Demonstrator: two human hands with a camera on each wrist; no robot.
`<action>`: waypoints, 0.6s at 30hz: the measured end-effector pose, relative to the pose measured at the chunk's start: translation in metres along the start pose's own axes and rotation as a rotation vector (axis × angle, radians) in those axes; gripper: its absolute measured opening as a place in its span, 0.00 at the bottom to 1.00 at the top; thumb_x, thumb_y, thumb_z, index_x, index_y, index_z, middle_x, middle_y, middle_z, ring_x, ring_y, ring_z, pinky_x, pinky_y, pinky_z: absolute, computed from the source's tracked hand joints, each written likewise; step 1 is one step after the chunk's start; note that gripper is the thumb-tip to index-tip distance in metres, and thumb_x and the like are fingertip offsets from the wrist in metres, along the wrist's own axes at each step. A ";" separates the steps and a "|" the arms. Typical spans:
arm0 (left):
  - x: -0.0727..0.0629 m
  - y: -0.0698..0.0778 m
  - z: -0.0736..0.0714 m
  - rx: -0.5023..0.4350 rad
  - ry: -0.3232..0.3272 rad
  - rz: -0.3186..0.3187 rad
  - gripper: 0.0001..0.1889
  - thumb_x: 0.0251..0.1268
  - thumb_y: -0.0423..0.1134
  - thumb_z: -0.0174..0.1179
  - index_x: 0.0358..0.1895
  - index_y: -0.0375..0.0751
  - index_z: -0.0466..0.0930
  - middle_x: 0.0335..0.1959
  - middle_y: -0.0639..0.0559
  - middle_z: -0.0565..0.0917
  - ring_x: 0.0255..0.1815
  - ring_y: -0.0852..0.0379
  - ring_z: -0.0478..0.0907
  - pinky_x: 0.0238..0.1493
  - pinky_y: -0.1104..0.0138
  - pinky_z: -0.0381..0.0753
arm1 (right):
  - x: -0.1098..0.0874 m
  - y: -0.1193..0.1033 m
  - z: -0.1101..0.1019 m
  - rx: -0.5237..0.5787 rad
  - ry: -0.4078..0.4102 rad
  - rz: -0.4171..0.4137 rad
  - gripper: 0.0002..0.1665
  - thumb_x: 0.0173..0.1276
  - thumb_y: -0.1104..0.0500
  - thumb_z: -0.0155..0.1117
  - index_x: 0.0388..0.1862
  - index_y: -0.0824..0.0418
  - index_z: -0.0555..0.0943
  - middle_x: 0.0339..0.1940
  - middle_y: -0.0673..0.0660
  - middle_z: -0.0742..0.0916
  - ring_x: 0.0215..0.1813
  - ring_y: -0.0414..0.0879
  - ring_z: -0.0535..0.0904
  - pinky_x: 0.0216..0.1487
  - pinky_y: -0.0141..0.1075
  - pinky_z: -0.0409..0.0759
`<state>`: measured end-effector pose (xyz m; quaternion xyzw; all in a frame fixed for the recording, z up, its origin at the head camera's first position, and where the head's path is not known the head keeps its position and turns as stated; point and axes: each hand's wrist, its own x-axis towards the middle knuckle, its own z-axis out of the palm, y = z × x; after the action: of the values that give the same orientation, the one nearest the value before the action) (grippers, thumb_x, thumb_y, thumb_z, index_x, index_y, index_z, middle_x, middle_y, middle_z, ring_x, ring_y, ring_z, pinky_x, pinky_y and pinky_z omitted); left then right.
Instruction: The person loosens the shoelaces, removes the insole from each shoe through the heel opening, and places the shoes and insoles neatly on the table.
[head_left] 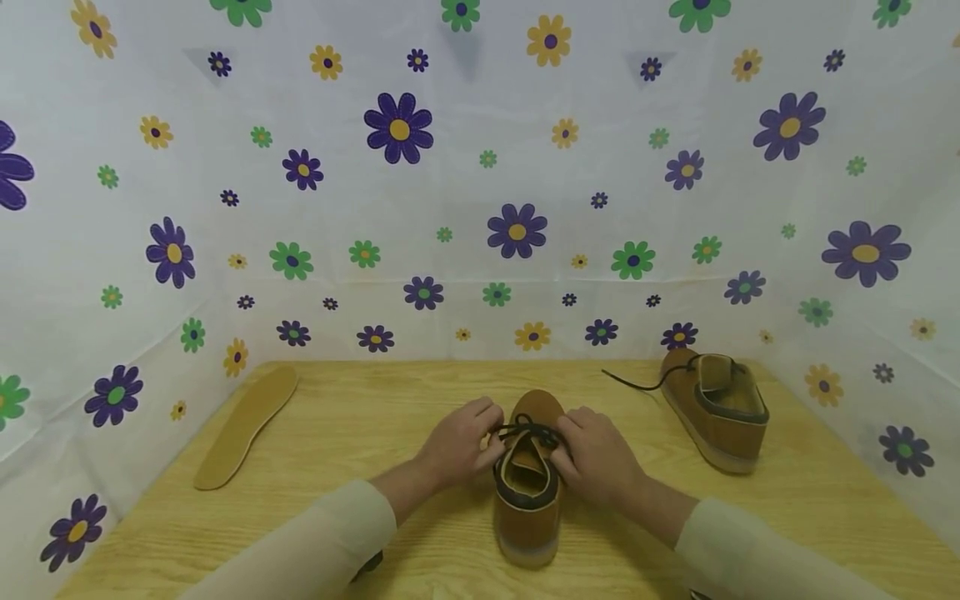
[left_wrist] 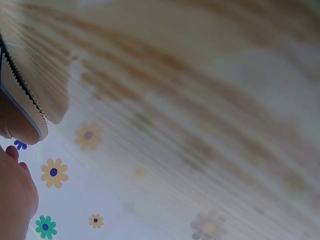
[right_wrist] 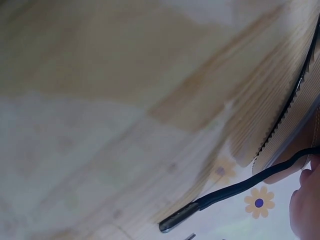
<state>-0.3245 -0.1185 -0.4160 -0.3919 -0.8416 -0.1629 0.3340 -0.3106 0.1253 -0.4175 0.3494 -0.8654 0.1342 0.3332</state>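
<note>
A brown shoe (head_left: pixel 527 533) stands upright on the wood-grain table (head_left: pixel 375 396), its toe pointing away from the person and its heel toward them. Over its front, a black lace (head_left: pixel 517 430) is drawn across, with a small loop standing up near the middle. The left hand (head_left: pixel 461 446), at the left side of the shoe, pinches the lace between curled fingers and thumb; the right hand (head_left: pixel 600 454), at the right side of the shoe, pinches it there in the same way (the wrist views catch only the edge of each hand, so which fingertips meet cannot be told). In the right wrist view the lace runs out past the fingers to a hard dark tip (right_wrist: pixel 177 218) hanging free beside the shoe.

Well to the left of the shoe, a tan insole (head_left: pixel 247 429) lies flat on the table. To the right of the shoe and farther back, a second brown shoe (head_left: pixel 727 442) stands on its sole, its own lace trailing leftward. Behind the first shoe and the table hangs a white sheet (head_left: pixel 450 192) printed with purple, green and yellow flowers.
</note>
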 end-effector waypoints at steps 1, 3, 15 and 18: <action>0.000 0.000 0.000 -0.002 -0.003 0.000 0.05 0.51 0.31 0.58 0.31 0.43 0.74 0.27 0.56 0.72 0.27 0.64 0.66 0.29 0.73 0.71 | 0.000 0.000 0.000 -0.002 -0.003 0.005 0.10 0.57 0.60 0.60 0.23 0.53 0.68 0.23 0.45 0.71 0.28 0.41 0.64 0.33 0.35 0.66; -0.001 -0.001 0.000 -0.004 -0.017 -0.008 0.05 0.51 0.32 0.58 0.31 0.43 0.74 0.27 0.56 0.71 0.26 0.65 0.65 0.28 0.73 0.69 | -0.001 0.001 0.000 -0.006 -0.010 0.015 0.09 0.57 0.61 0.60 0.22 0.53 0.68 0.22 0.45 0.71 0.28 0.41 0.64 0.33 0.36 0.67; -0.001 0.001 -0.003 -0.022 -0.082 -0.035 0.03 0.56 0.32 0.56 0.31 0.45 0.74 0.26 0.58 0.71 0.26 0.65 0.65 0.30 0.73 0.70 | -0.007 0.007 -0.002 -0.055 -0.038 0.047 0.13 0.53 0.61 0.59 0.19 0.51 0.64 0.18 0.44 0.65 0.25 0.40 0.59 0.30 0.33 0.61; -0.001 0.001 -0.003 -0.032 -0.096 -0.050 0.04 0.57 0.32 0.57 0.30 0.45 0.74 0.25 0.58 0.70 0.26 0.65 0.64 0.30 0.73 0.69 | -0.007 0.006 -0.003 -0.071 -0.041 0.041 0.14 0.53 0.61 0.59 0.18 0.51 0.64 0.18 0.44 0.65 0.24 0.40 0.59 0.30 0.33 0.61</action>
<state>-0.3221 -0.1202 -0.4149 -0.3835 -0.8634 -0.1658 0.2828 -0.3101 0.1347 -0.4197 0.3222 -0.8832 0.1031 0.3247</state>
